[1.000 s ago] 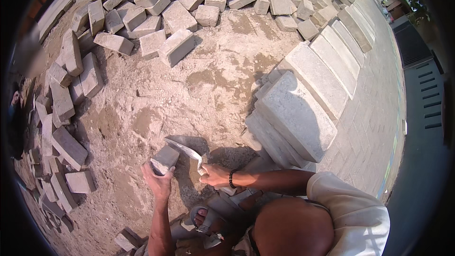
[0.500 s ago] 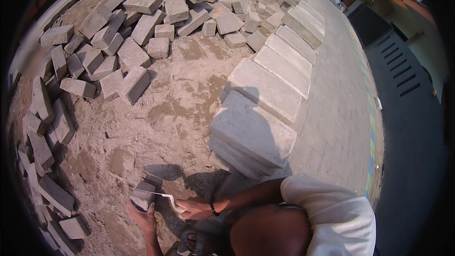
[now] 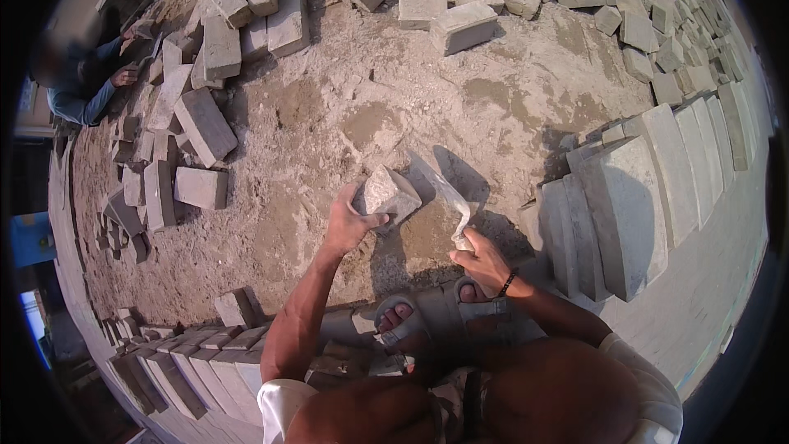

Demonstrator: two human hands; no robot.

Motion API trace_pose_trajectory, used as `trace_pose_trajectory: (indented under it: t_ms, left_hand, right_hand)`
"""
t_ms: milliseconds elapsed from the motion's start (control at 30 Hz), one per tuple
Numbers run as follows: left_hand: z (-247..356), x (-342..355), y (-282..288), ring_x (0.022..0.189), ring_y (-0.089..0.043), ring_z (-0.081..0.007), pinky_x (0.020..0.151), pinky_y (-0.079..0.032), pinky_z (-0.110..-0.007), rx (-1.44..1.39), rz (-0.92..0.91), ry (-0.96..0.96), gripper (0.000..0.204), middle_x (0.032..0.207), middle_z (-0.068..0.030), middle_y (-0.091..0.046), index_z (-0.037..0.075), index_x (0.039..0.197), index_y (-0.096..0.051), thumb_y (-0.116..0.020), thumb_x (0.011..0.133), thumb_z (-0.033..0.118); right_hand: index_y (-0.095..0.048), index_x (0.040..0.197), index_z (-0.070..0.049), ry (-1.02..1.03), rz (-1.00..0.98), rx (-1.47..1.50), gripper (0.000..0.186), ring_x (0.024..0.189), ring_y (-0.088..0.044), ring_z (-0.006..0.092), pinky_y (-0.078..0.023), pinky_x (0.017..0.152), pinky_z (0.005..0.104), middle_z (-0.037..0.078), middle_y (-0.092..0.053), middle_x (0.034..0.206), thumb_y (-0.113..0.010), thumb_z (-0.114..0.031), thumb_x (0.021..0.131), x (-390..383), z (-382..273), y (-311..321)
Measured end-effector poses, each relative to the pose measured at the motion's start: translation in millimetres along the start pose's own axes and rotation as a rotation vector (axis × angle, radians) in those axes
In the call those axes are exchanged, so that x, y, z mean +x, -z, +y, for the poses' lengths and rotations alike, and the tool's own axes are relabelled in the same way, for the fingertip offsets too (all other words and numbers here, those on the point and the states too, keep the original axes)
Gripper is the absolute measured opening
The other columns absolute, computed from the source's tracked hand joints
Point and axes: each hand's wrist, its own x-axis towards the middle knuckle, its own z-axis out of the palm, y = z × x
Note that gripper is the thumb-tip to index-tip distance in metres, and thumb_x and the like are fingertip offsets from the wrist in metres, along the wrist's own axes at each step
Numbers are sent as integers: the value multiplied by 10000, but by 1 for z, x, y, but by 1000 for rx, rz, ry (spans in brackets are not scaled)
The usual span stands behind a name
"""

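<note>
My left hand point(image 3: 348, 224) grips a short grey paving block point(image 3: 389, 189), fingers along its left side and thumb over the near edge. A rough, pale, broken-looking face of the block is turned upward. My right hand point(image 3: 486, 265) is closed round the handle of a trowel point(image 3: 449, 194). The trowel's thin blade points up and away, just right of the block, with a gap between them. Both hands are above the sandy ground in front of my sandalled feet point(image 3: 403, 322).
Loose paving blocks point(image 3: 205, 127) lie scattered at left, with more heaped along the far side. Large kerb slabs point(image 3: 629, 205) lean in a row at right. More blocks point(image 3: 185, 374) line the lower left. Another person point(image 3: 82, 86) reaches among blocks at upper left.
My view has swung left, bringing the other person into sight. The trowel, earlier seen edge-on across the block, is now to its right, and the block's rough face shows.
</note>
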Motion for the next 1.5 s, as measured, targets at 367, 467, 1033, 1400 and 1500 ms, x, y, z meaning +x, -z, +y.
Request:
trace_pose_trajectory:
  t_ms: [367, 467, 1033, 1400, 1500]
  left_hand:
    - [6, -34, 64, 1073, -630, -187, 954, -480, -308, -760, -266, 331, 826, 1212, -99, -662, -32, 1373, -537, -795, 615, 173]
    - [5, -35, 66, 1059, -647, -191, 942, -490, -294, -782, -409, 293, 811, 1203, -116, -676, -47, 1347, -556, -798, 609, 186]
    - [13, -49, 48, 970, -634, -146, 878, -479, -294, -575, -451, 435, 804, 1055, -89, -663, -93, 1363, -501, -841, 707, 226]
    - [36, -42, 26, 1171, -578, -286, 1015, -439, -412, -715, -345, 431, 859, 1256, -197, -601, -17, 1443, -415, -736, 847, 512]
    - [29, -64, 21, 1322, -470, -351, 1125, -354, -492, -997, -210, 412, 860, 1388, -246, -490, 45, 1459, -360, -637, 887, 624]
  right_hand:
    - [-610, 1018, -20, 391, -198, -302, 278, 827, -661, 414, -522, 681, 464, 186, -682, 873, -701, -232, 863, -22, -72, 26]
    - [-602, 996, -29, 248, -151, -426, 252, 830, -653, 438, -515, 699, 501, 218, -682, 857, -671, -232, 865, -1, -76, 22]
    - [-554, 1235, 27, 191, -99, -10, 416, 740, -597, 145, -480, 699, 302, 90, -665, 867, -658, -234, 929, -11, -37, 6]
    - [-451, 1349, 5, -140, -299, 714, 579, 559, -573, 128, -503, 489, 302, 51, -586, 893, -729, -216, 891, 2, -60, -1]
    - [-492, 1244, -52, -241, -242, 906, 450, 553, -572, 141, -511, 483, 318, 28, -551, 869, -718, -222, 894, 1, -47, -4]
